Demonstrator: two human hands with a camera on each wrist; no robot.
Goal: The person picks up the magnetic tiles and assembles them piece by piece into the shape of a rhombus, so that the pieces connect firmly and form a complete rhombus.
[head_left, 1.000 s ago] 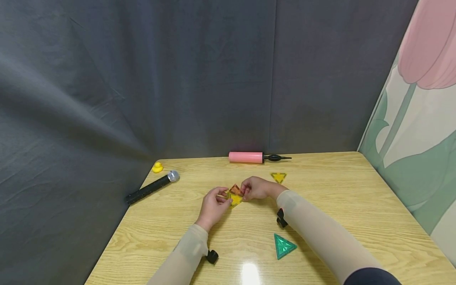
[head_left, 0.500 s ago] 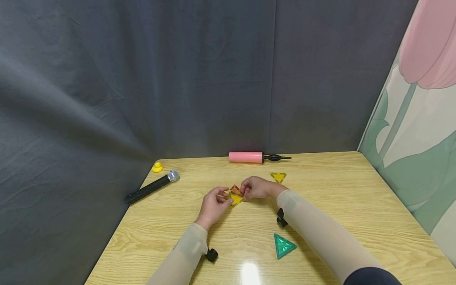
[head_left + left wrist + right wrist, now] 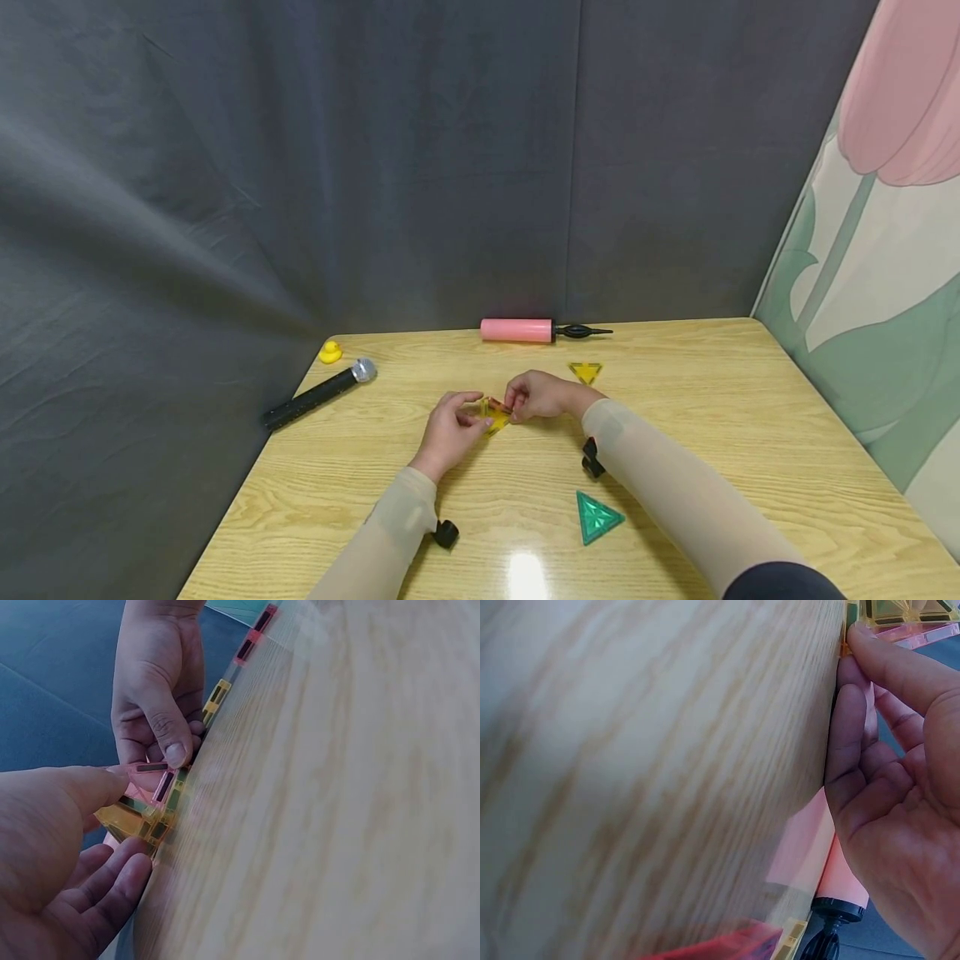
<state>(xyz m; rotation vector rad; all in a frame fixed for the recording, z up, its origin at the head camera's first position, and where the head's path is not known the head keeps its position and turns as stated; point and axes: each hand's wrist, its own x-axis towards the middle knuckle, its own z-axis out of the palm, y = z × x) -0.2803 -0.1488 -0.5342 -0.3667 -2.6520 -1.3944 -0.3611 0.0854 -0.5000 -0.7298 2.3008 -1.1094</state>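
Observation:
My left hand (image 3: 446,437) holds a small group of translucent triangular magnetic tiles between thumb and fingers, from the left side. One yellow magnetic tile (image 3: 497,422) lies low between the hands; a second yellow tile (image 3: 124,820) stands tilted beside the left fingers. A red magnetic tile (image 3: 498,404) leans over them, seen nearly edge-on from the head. With thumb and fingertips, my right hand (image 3: 542,395) pinches the tiles' right corner. In the right wrist view, the thumb (image 3: 900,667) reaches the yellow edge. Which tile edges touch is partly hidden by fingers.
A green triangular tile (image 3: 598,518) lies near the front, a separate yellow tile (image 3: 585,372) behind the right wrist. At the back lies a pink hand pump (image 3: 517,330). A black microphone (image 3: 318,397) and yellow rubber duck (image 3: 330,352) are at the left edge.
The red tile has tipped down, from a visible triangular face to a thin slanted strip above the yellow tile. Both hands stay almost in place.

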